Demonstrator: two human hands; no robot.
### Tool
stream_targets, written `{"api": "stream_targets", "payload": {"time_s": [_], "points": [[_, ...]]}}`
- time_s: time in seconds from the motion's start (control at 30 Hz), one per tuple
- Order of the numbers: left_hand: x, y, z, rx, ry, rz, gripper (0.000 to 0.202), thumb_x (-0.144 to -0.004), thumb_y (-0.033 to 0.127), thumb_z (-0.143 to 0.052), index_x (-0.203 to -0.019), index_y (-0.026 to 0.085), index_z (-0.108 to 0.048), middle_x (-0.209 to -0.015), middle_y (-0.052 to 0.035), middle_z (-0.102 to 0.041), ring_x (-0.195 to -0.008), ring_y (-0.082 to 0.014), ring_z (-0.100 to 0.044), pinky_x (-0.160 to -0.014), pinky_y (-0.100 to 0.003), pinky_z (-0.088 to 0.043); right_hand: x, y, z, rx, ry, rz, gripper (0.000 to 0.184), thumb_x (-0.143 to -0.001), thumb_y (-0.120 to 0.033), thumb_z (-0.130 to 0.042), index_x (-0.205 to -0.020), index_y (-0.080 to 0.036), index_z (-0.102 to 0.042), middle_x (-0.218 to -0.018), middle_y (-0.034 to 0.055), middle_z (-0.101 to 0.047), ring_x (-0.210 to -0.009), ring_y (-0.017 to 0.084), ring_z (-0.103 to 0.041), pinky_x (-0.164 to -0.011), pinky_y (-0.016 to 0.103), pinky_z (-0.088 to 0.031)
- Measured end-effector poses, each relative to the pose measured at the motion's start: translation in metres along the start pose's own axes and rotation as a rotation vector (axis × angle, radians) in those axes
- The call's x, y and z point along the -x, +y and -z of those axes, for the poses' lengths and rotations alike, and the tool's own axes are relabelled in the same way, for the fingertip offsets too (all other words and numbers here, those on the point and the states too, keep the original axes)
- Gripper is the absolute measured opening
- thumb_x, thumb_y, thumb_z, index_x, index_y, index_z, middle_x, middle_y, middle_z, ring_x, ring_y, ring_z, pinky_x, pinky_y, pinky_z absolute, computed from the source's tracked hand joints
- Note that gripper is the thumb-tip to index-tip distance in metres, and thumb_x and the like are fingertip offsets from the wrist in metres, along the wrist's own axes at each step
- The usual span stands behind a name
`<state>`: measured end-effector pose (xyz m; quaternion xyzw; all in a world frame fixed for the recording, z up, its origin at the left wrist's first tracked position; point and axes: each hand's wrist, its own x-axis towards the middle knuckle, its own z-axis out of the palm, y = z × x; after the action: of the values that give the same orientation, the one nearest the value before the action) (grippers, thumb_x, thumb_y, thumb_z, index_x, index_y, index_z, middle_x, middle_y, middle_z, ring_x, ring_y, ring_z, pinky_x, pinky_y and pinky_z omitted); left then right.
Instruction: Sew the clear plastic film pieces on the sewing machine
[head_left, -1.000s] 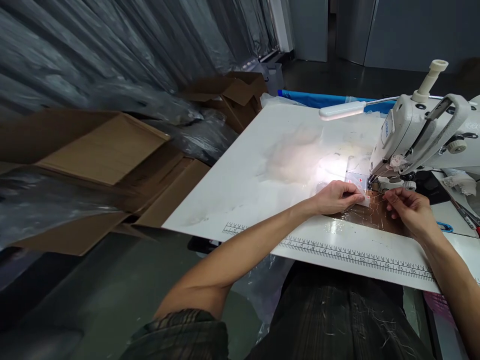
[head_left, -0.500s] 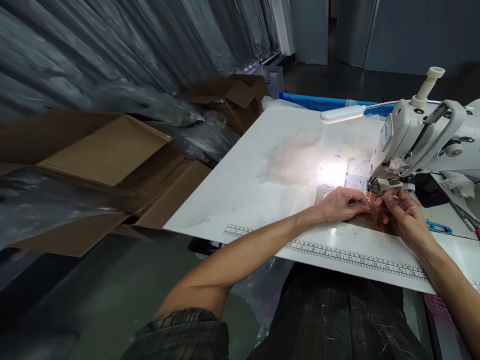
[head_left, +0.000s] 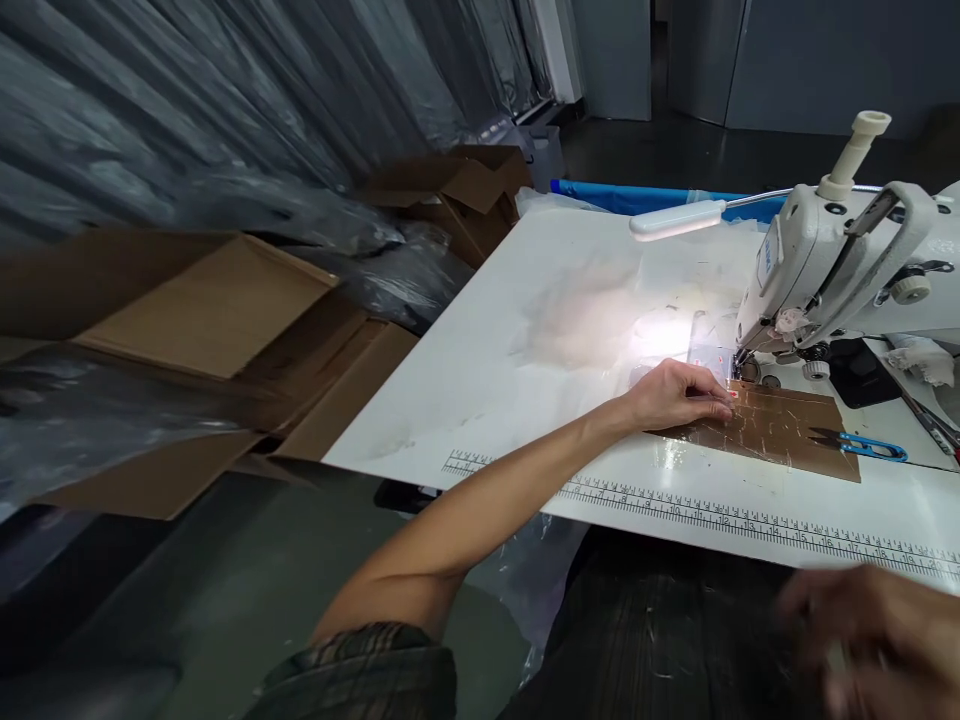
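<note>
In the head view my left hand (head_left: 679,393) lies just in front of a white sewing machine (head_left: 787,270), its thumb and fingers closed on the near end of a clear plastic piece with small red marks (head_left: 709,357). The piece reaches under the machine's presser foot area. Beneath my fingertips is a brown plate (head_left: 795,430) strewn with thread bits. My right hand (head_left: 877,630) hangs low at the right, off the table's front edge and over my lap, smeared by motion. Blue thread snips (head_left: 862,445) rest across the plate's right end.
A white table (head_left: 480,370) carries a printed ruler along its front edge. A lamp (head_left: 679,220) hangs over the machine bed. Scissors (head_left: 926,425) and a black flat object (head_left: 862,373) lie at the right. Open cardboard boxes (head_left: 202,300) and clear plastic stand at the left.
My right hand has left the sewing area and moved down and toward me, uncovering the brown plate and the snips. My left hand stays by the needle.
</note>
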<state>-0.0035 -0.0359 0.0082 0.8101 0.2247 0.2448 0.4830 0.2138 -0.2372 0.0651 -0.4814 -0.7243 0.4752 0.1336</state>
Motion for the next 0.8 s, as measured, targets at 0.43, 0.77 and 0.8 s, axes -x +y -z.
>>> {"api": "stream_targets", "payload": {"time_s": [0.43,0.77,0.8], "points": [[0.022,0.028,-0.013,-0.746,-0.207,-0.238,0.017,-0.096,0.019,-0.057,-0.087,0.022,-0.071,-0.102,-0.0016,-0.075,-0.093,-0.0189,-0.07,-0.11,-0.058,-0.038,-0.114,0.05,0.034,0.613,0.479,0.311,0.04,-0.092,-0.019,-0.039,-0.122,-0.019,-0.064,-0.123,0.0113,-0.065,-0.106,0.026,-0.061,-0.092,0.044,-0.052],[0.073,0.099,-0.044,-0.621,-0.447,-0.65,0.026,-0.093,0.03,-0.065,-0.068,0.022,-0.066,-0.087,0.0013,-0.074,-0.07,-0.0109,-0.063,-0.093,-0.029,-0.049,-0.13,0.066,0.038,0.806,0.406,0.342,0.043,-0.094,-0.018,-0.04,-0.132,-0.02,-0.06,-0.127,0.0098,-0.065,-0.11,0.03,-0.058,-0.091,0.05,-0.051],[0.072,0.101,-0.04,-0.605,-0.432,-0.648,0.027,-0.093,0.034,-0.065,-0.069,0.021,-0.066,-0.09,0.0001,-0.074,-0.072,-0.0112,-0.063,-0.092,-0.029,-0.05,-0.128,0.067,0.038,0.782,0.426,0.35,0.043,-0.094,-0.018,-0.04,-0.132,-0.02,-0.059,-0.128,0.0102,-0.065,-0.11,0.03,-0.059,-0.092,0.051,-0.052]]}}
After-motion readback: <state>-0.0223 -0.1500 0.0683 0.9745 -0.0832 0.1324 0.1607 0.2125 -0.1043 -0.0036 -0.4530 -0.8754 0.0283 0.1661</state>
